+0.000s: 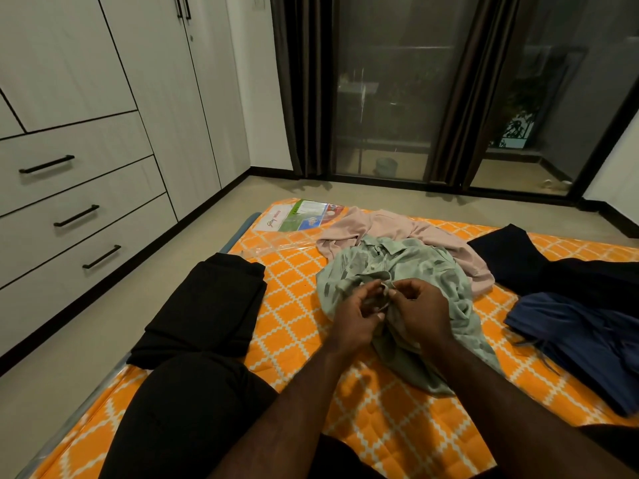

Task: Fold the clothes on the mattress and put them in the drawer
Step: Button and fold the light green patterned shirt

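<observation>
Where the left of the frame is filled by a white wardrobe (103, 63), three drawers (79, 188) with black handles are seen shut in its lower part. The lower half of the frame is taken up by an orange patterned mattress (294, 323). A folded black garment (207, 305) is laid at its left edge, a dark garment (518, 257) and a blue garment (581, 340) are heaped at the right, and a pink garment (390, 226) lies at the upper middle. A crumpled green shirt (415, 267) is spread at the centre, partly over the pink one. Its fabric is pinched between the curled fingers and thumbs of the left hand (352, 316) and the right hand (422, 305), which are held close together.
</observation>
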`<act>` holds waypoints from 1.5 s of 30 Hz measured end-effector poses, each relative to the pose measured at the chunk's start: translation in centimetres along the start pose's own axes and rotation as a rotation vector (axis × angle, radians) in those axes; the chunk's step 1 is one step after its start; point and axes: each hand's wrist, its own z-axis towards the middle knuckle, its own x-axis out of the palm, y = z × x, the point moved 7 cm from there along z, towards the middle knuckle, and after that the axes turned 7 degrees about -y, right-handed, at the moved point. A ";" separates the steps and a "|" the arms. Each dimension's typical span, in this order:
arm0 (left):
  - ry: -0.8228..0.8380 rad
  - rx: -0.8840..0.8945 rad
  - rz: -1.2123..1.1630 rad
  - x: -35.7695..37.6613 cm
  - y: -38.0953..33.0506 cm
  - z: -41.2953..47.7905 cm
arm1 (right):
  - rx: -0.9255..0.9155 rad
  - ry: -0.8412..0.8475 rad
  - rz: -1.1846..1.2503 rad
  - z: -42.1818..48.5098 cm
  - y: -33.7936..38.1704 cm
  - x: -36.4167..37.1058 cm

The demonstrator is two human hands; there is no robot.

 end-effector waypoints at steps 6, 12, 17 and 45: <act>-0.183 0.189 0.676 -0.9 -0.2 -0.3 | 0.018 -0.084 0.053 1.1 -0.4 -0.6; -0.161 0.117 0.568 -0.8 0.8 -0.5 | 0.193 -0.066 0.286 2.1 -1.7 -0.3; -0.234 0.189 0.549 -1.0 -0.4 -0.3 | 0.323 0.022 0.450 1.8 -1.6 0.3; -0.281 0.287 0.733 -1.1 -1.9 -0.4 | 0.372 0.165 0.636 0.5 0.5 0.7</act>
